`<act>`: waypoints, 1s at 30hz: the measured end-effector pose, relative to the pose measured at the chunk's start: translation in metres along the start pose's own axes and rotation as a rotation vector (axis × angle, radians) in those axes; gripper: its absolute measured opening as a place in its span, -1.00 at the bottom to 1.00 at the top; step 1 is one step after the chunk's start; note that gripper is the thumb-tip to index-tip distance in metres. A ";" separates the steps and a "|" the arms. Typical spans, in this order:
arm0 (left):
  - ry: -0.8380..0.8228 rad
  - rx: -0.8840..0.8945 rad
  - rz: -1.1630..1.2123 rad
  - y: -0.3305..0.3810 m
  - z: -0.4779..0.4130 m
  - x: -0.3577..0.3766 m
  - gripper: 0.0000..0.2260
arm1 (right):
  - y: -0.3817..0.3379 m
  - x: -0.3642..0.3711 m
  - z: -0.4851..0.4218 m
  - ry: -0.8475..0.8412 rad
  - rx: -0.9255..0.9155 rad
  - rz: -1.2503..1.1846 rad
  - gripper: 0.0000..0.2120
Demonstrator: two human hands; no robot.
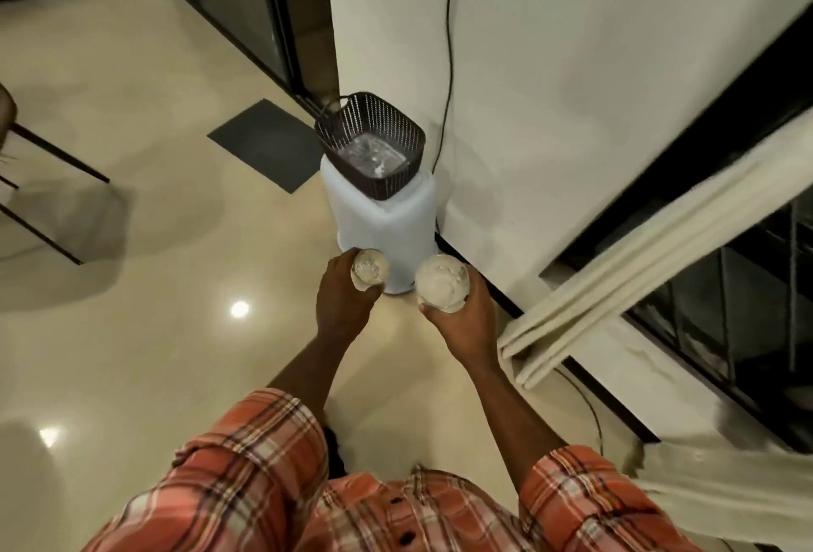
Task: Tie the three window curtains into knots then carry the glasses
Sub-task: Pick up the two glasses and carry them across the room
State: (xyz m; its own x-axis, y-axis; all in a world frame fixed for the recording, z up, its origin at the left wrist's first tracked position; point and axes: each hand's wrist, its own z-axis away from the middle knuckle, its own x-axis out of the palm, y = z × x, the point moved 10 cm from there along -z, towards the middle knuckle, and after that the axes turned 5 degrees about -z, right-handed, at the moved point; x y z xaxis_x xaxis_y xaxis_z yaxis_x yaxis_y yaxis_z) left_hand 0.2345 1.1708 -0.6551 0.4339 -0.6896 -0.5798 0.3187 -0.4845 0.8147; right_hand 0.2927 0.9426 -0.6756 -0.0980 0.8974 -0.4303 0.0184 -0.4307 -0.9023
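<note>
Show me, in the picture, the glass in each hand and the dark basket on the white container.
left glass (369,268), head view, on its open mouth.
right glass (441,283), head view, on its open mouth.
dark basket (397,129), head view, on its inner mesh wall.

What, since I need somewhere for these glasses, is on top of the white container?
A dark slatted basket sits on the white container; the container's top is hidden beneath it.

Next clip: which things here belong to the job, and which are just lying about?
Job:
left hand gripping a glass
right hand gripping a second glass
cream curtain

Lying about:
dark basket on a white container
grey mat
</note>
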 end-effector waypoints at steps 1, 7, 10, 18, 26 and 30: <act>0.000 0.005 0.005 -0.003 -0.016 -0.005 -0.51 | -0.006 0.011 -0.011 0.004 0.003 0.004 -0.24; -0.089 0.072 -0.009 -0.024 -0.128 -0.035 -0.56 | -0.053 0.079 -0.070 0.102 0.014 -0.033 -0.34; -0.142 0.089 -0.052 -0.035 -0.183 -0.046 -0.50 | -0.080 0.111 -0.095 0.128 0.024 -0.052 -0.40; -0.200 0.114 -0.072 -0.041 -0.295 -0.057 -0.53 | -0.106 0.172 -0.168 0.142 0.075 -0.085 -0.34; -0.263 0.135 -0.154 -0.026 -0.388 -0.029 -0.57 | -0.107 0.199 -0.260 0.210 0.073 -0.093 -0.21; -0.330 0.131 -0.171 -0.010 -0.431 -0.006 -0.58 | -0.088 0.206 -0.307 0.245 0.141 -0.044 -0.11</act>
State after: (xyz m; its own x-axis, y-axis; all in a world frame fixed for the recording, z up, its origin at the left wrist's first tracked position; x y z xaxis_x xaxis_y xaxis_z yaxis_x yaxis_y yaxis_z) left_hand 0.5916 1.4118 -0.6638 0.0829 -0.7186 -0.6905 0.2438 -0.6572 0.7132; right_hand 0.5762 1.1947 -0.6924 0.1483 0.9046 -0.3996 -0.1205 -0.3845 -0.9152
